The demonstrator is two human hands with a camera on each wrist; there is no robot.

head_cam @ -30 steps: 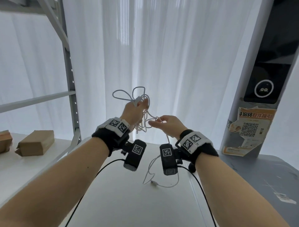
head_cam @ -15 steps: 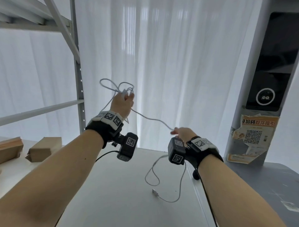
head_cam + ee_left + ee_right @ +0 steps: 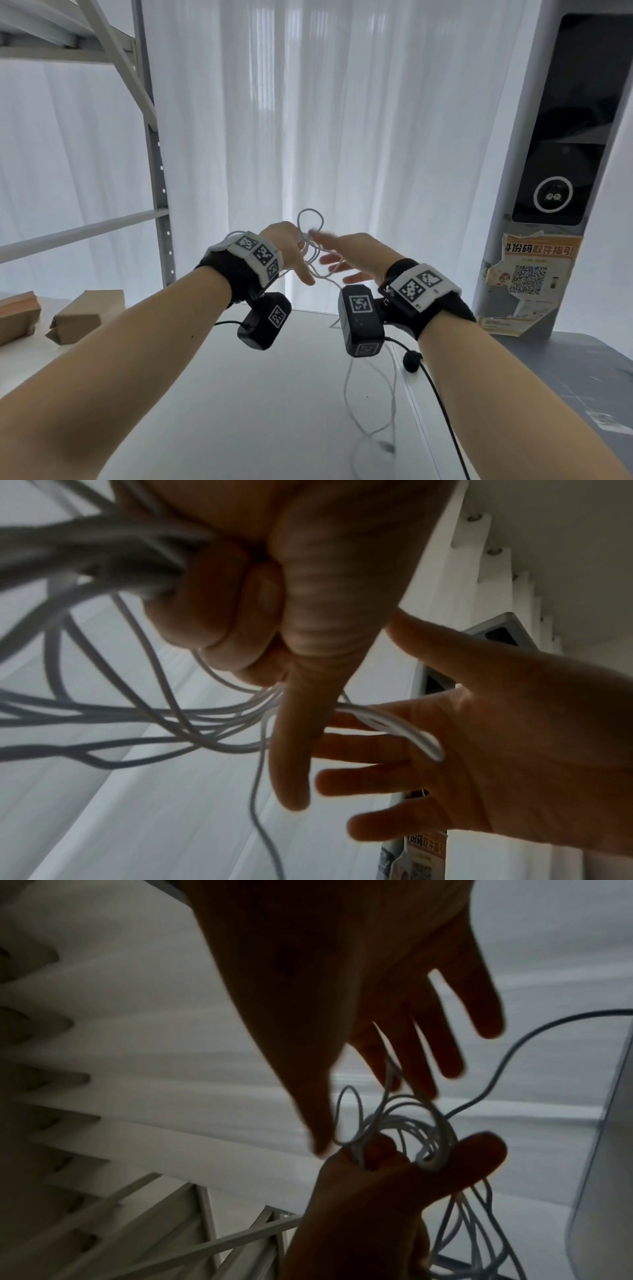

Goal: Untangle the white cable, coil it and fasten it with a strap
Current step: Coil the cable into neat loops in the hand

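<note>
The white cable (image 3: 313, 260) is gathered in several loops in my raised left hand (image 3: 291, 246). Its curled fingers grip the bundle (image 3: 219, 746) while the index finger points straight out. My right hand (image 3: 346, 255) is right beside it, blurred, with its fingers straight and spread. One loop (image 3: 397, 727) lies across those right fingers (image 3: 359, 750). From the right wrist the loops (image 3: 411, 1123) sit just under the open right hand (image 3: 394, 1001). The rest of the cable hangs down to the white table (image 3: 239, 411), where the plug end (image 3: 388, 446) lies. No strap shows.
A grey metal shelf rack (image 3: 157, 171) stands at the left with cardboard boxes (image 3: 85, 315) beside it. A grey column with a black device and an orange poster (image 3: 534, 267) stands at the right. A white curtain hangs behind.
Half a second ago my right hand pinched a strand, stretched out to the right. It has let go, opened and come back to the left hand, which has dropped lower with its loops.
</note>
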